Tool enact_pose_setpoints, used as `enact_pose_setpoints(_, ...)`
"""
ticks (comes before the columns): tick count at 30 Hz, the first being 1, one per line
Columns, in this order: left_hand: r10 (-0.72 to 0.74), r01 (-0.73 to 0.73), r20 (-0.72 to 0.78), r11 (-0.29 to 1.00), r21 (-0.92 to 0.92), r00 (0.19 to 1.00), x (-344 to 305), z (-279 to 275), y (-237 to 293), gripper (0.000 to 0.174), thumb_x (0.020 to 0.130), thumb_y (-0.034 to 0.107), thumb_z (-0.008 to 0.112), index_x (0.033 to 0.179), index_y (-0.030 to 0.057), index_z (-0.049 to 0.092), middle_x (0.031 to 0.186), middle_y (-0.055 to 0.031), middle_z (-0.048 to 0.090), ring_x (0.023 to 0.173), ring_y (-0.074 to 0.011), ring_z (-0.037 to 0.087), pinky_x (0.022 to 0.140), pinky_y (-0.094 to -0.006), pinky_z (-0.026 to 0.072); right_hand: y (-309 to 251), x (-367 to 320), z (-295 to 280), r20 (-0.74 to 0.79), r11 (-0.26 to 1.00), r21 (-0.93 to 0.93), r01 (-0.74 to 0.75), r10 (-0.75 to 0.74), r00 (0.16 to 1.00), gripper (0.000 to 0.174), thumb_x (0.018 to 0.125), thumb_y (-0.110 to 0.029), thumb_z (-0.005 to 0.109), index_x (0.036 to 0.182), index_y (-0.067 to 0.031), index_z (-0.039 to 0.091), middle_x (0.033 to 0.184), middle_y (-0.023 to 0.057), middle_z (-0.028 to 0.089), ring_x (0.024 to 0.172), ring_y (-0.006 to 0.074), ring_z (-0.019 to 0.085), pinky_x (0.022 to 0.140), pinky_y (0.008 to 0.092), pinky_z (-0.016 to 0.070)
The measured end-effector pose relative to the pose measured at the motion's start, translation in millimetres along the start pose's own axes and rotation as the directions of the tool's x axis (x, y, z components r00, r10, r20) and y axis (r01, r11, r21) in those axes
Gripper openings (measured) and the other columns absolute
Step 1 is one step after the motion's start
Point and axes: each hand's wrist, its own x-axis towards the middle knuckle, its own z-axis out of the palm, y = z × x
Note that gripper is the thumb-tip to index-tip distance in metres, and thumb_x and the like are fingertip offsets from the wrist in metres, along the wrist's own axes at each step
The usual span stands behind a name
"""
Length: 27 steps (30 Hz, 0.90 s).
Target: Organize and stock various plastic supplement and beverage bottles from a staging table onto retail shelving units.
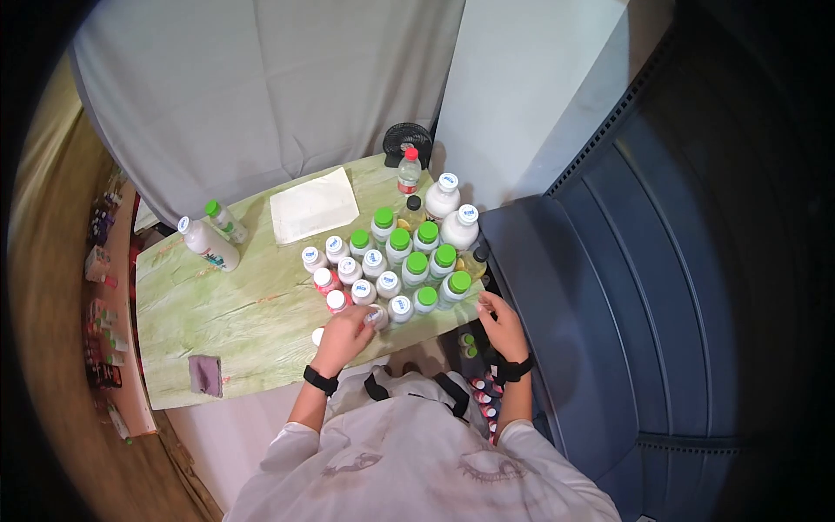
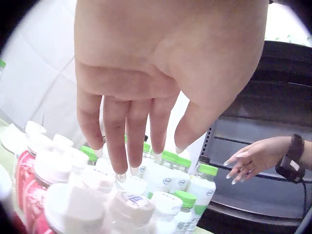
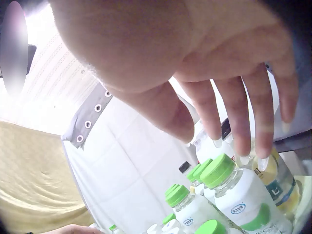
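Observation:
On the table stands a tight group of bottles, with white-capped bottles [image 1: 388, 284] at the left and green-capped bottles [image 1: 416, 264] at the right. My left hand [image 1: 344, 337] is over the front white-capped ones; in the left wrist view its fingers hang down, relaxed, above a white cap [image 2: 134, 206]. Whether they touch it I cannot tell. My right hand [image 1: 504, 327] hovers off the table's right edge, fingers extended, beside the front green-capped bottle [image 1: 455, 289]. In the right wrist view the fingers hang near a yellow-labelled bottle [image 3: 279, 180].
Two bottles, a tall white one [image 1: 209, 244] and a green-capped one [image 1: 226, 222], stand at the left. A white sheet [image 1: 314, 206], a purple cloth [image 1: 206, 376], a black fan [image 1: 407, 143] and a red-capped bottle [image 1: 409, 173] are also on the table. Crates of bottles [image 1: 484, 398] lie below.

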Motion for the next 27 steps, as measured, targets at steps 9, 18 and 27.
enact_pose_setpoints(9,0.193,-0.171,0.08,0.959,-0.228,0.978,59,42,32,0.033,0.091,0.014,0.063,0.121,0.0031,0.061,0.117,-0.0184,0.065,0.106,-0.0361,0.063,0.09,-0.0411,0.0511,8,29,28,-0.022,0.983,-0.085,0.165,-0.168,0.986,0.048,0.089,-0.013,0.066,0.134,-0.0039,0.053,0.126,0.0168,0.06,0.117,0.0339,0.057,0.099,0.0396,0.0447)
enact_pose_setpoints(18,0.129,-0.081,0.142,0.949,-0.306,0.981,87,90,46,0.047,0.09,0.015,0.064,0.133,-0.0011,0.052,0.126,-0.0222,0.061,0.116,-0.0353,0.06,0.097,-0.0402,0.0478,16,38,44,-0.023,0.975,-0.071,0.209,-0.211,0.977,0.068,0.078,-0.003,0.071,0.14,-0.0045,0.046,0.133,0.0184,0.056,0.126,0.0361,0.052,0.105,0.0418,0.0411)
enact_pose_setpoints(27,0.171,-0.142,0.054,0.926,-0.349,0.984,74,110,47,0.058,0.088,0.013,0.064,0.14,-0.003,0.044,0.135,-0.0281,0.053,0.126,-0.039,0.053,0.105,-0.0405,0.0433,24,34,60,-0.082,0.976,-0.1,0.195,-0.203,0.976,0.074,0.076,0.001,0.07,0.144,-0.0061,0.041,0.137,0.0177,0.051,0.128,0.0376,0.048,0.106,0.0432,0.0396)
